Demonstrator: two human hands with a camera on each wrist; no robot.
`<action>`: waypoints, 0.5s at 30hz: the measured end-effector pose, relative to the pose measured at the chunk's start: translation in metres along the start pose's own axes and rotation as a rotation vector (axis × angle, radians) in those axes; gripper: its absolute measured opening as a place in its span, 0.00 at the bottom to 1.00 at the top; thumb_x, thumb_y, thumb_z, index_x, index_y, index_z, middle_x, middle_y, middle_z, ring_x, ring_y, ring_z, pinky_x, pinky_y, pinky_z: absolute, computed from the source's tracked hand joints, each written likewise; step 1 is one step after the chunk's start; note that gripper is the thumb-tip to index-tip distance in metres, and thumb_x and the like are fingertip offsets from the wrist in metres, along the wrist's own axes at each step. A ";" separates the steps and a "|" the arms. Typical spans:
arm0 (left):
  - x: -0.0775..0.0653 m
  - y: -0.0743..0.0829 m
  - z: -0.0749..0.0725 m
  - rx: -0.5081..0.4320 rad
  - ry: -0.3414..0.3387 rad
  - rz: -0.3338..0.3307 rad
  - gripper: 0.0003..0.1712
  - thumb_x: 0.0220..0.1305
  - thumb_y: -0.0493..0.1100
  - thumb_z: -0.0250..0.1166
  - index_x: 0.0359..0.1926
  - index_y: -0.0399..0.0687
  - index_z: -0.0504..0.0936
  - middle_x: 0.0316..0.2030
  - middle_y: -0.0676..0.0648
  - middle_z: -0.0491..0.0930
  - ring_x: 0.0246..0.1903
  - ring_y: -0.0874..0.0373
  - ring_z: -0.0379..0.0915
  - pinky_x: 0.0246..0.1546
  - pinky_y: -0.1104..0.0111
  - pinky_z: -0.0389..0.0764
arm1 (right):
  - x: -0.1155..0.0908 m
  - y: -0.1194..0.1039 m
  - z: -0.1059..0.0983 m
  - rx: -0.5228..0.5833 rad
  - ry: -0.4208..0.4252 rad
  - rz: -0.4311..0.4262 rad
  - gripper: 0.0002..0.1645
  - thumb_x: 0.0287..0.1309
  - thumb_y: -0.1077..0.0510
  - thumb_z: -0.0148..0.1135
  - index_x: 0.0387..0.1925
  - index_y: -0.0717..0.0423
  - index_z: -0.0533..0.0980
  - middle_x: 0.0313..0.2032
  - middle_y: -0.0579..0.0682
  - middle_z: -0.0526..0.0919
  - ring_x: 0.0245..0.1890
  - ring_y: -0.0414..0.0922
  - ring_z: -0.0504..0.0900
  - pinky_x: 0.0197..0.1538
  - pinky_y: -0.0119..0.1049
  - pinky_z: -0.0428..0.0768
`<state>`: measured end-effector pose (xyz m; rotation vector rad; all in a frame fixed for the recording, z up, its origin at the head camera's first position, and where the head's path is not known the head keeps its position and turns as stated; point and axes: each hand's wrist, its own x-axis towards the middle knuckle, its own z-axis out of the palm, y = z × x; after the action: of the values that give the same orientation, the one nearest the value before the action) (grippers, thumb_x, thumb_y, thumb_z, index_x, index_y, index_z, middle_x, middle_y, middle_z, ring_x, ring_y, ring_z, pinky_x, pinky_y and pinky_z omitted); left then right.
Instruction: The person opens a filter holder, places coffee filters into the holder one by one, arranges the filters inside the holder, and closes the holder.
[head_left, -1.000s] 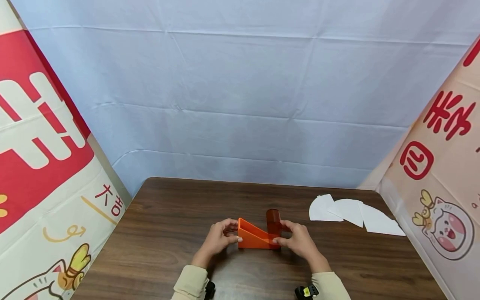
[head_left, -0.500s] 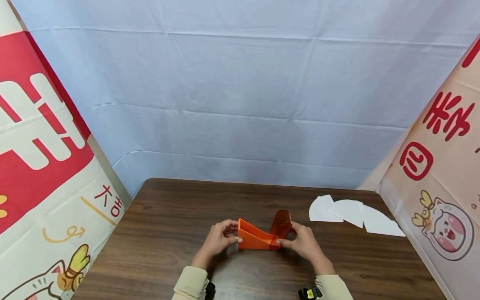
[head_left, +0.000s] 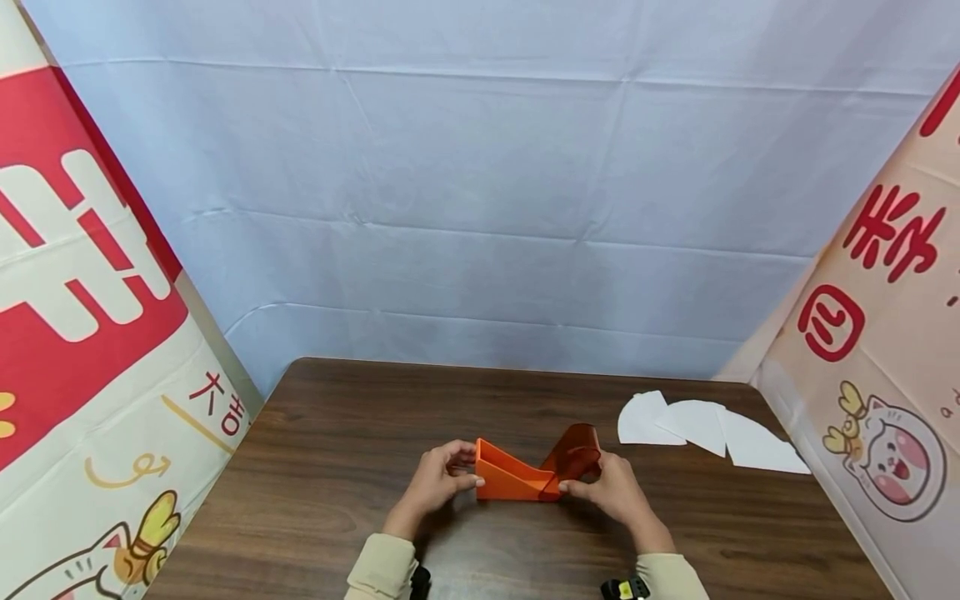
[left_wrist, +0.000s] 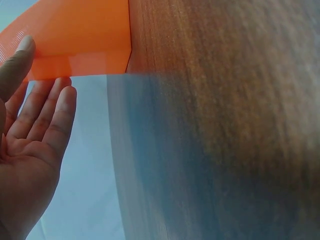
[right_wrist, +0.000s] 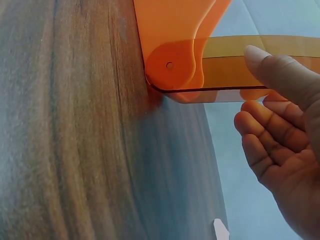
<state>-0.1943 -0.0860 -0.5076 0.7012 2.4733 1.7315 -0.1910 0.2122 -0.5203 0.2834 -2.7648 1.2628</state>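
Note:
An orange plastic box with a sloping top edge stands on the wooden table. Its tall left end is held by my left hand, thumb on the near side and fingers behind. In the left wrist view the thumb lies flat on the orange wall. A see-through amber lid joins the box's low right end and tilts up and away to the right. My right hand pinches this lid between thumb and fingers. The right wrist view shows the round hinge where lid and box meet.
Several white fan-shaped sheets of paper lie overlapping at the table's back right. A pale blue cloth hangs behind the table, and printed cloths stand at left and right.
The lid has swung from upright to a tilt toward the right, my right hand moving right and slightly down with it. My left hand and the box have stayed in place.

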 end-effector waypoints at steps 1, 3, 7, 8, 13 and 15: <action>0.000 0.000 0.000 -0.001 -0.001 -0.001 0.18 0.52 0.31 0.69 0.46 0.37 0.78 0.39 0.42 0.80 0.40 0.48 0.77 0.40 0.57 0.77 | 0.000 0.001 0.000 0.003 0.001 0.005 0.18 0.34 0.54 0.79 0.27 0.57 0.79 0.24 0.43 0.80 0.24 0.38 0.73 0.27 0.32 0.72; 0.000 -0.002 0.001 -0.004 -0.002 -0.002 0.18 0.52 0.31 0.69 0.46 0.37 0.77 0.39 0.42 0.80 0.39 0.48 0.78 0.40 0.57 0.77 | -0.001 0.004 0.000 0.012 0.001 0.010 0.16 0.34 0.55 0.79 0.25 0.57 0.80 0.23 0.43 0.80 0.23 0.38 0.72 0.26 0.32 0.71; 0.003 -0.022 0.005 -0.005 0.004 -0.002 0.19 0.52 0.34 0.70 0.47 0.40 0.78 0.39 0.45 0.81 0.39 0.52 0.78 0.41 0.61 0.77 | -0.002 0.009 -0.001 0.052 0.005 0.020 0.16 0.35 0.57 0.79 0.26 0.58 0.80 0.23 0.44 0.81 0.22 0.38 0.73 0.26 0.32 0.72; 0.003 -0.022 0.006 -0.005 0.006 0.001 0.19 0.52 0.34 0.70 0.46 0.40 0.78 0.39 0.45 0.81 0.38 0.51 0.78 0.41 0.61 0.78 | -0.003 0.010 -0.001 0.068 0.005 0.021 0.17 0.35 0.57 0.79 0.28 0.58 0.80 0.23 0.44 0.81 0.23 0.38 0.74 0.26 0.32 0.73; 0.002 -0.008 0.003 -0.012 0.004 -0.002 0.18 0.51 0.31 0.70 0.45 0.38 0.78 0.38 0.43 0.80 0.38 0.46 0.77 0.41 0.57 0.77 | -0.002 0.016 -0.003 0.152 -0.014 0.053 0.22 0.36 0.58 0.78 0.35 0.62 0.79 0.26 0.48 0.82 0.24 0.40 0.76 0.26 0.32 0.75; 0.002 -0.002 0.002 -0.015 0.003 -0.004 0.18 0.51 0.30 0.69 0.45 0.37 0.78 0.38 0.42 0.80 0.38 0.45 0.77 0.41 0.56 0.77 | -0.001 0.018 -0.003 0.178 -0.024 0.070 0.24 0.36 0.59 0.78 0.38 0.64 0.79 0.27 0.49 0.82 0.24 0.41 0.77 0.26 0.32 0.75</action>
<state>-0.1960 -0.0837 -0.5100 0.6922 2.4595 1.7484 -0.1940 0.2264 -0.5317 0.2175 -2.7073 1.5361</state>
